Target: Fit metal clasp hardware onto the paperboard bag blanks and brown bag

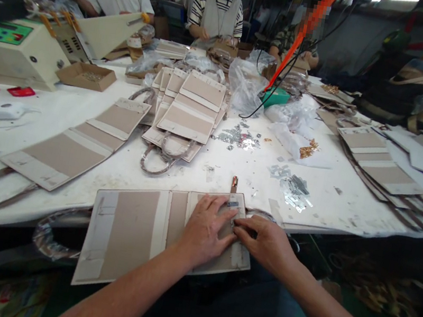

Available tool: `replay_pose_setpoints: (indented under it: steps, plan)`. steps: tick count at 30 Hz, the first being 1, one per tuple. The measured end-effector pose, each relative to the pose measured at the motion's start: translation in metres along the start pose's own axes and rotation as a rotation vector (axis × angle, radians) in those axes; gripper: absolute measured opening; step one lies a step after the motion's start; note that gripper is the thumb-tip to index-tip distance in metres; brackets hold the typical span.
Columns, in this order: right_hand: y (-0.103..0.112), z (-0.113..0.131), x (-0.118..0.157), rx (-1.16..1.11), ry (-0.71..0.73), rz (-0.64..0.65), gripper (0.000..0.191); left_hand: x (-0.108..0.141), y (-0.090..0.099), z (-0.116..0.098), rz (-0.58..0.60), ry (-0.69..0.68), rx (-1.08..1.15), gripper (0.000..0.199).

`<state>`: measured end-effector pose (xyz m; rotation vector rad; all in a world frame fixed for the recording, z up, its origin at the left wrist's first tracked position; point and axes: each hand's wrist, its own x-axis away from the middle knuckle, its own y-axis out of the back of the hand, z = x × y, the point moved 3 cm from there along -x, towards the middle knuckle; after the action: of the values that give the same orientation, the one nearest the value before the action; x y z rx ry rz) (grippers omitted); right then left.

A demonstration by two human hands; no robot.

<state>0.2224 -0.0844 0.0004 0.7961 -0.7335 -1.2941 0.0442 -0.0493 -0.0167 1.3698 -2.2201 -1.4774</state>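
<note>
In front of me a beige bag panel (137,222) lies across the table's front edge, its near side jutting out toward my lap. A wrapped loop handle (57,233) sticks out at its left end. My left hand (206,230) rests on the panel's right part, fingers spread. Beside it, my right hand (261,238) has thumb and fingers pinched together at the panel's surface; whatever is between them is too small to make out. A small metal plate (233,204) lies just above the fingertips. From the panel's top edge a narrow tab with a shiny metal end (235,183) protrudes.
Similar panels are stacked at the centre (196,105), left (78,140) and right (382,159). Loose metal plates (297,191) and gold fittings (308,148) lie scattered. A machine (15,52) and a cardboard tray (86,76) stand left. Several people sit across the table.
</note>
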Motion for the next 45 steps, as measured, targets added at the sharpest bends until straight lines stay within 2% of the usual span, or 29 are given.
replay_pose_setpoints:
  steps: [3,5,7,10,13,15,18,22,29,35,39,45]
  plan:
    - [0.014,0.002,0.0,-0.125,-0.027,-0.039,0.019,-0.001,0.002,-0.001,0.039,-0.002,-0.018,0.052]
    - [0.031,0.006,0.0,-0.242,-0.093,-0.125,0.019,-0.001,0.002,-0.001,0.055,0.0,-0.027,0.056]
    - [0.051,0.013,-0.001,-0.342,-0.134,-0.273,0.02,-0.001,0.002,-0.001,0.064,0.001,-0.031,0.058]
    - [0.072,0.022,-0.007,-0.539,-0.114,-0.541,0.024,-0.002,0.002,-0.002,0.076,0.001,-0.035,0.057]
    - [0.072,0.027,-0.021,-0.86,-0.008,-0.752,0.023,-0.003,0.002,-0.002,0.092,-0.002,-0.038,0.056]
    - [0.065,0.029,-0.033,-1.032,0.077,-0.822,0.024,-0.004,0.003,-0.003,0.1,-0.003,-0.043,0.056]
    - [0.054,0.028,-0.049,-1.163,0.132,-0.85,0.032,-0.006,0.004,-0.004,0.115,-0.003,-0.055,0.055]
    - [0.047,0.022,-0.06,-1.221,0.131,-0.865,0.036,-0.007,0.004,-0.005,0.152,0.007,-0.07,0.055]
    - [0.039,0.021,-0.062,-1.178,0.15,-0.867,0.036,-0.011,0.005,-0.003,0.165,0.019,-0.056,0.055]
    - [0.046,0.023,-0.07,-1.216,0.141,-0.845,0.036,-0.017,0.008,0.001,0.193,-0.007,-0.053,0.057]
    - [0.05,0.015,-0.069,-1.259,0.109,-0.852,0.037,-0.019,0.008,0.005,0.172,-0.009,-0.043,0.059]
    - [0.049,0.001,-0.072,-1.369,0.074,-0.863,0.037,-0.018,0.007,0.004,0.204,-0.026,-0.082,0.06]
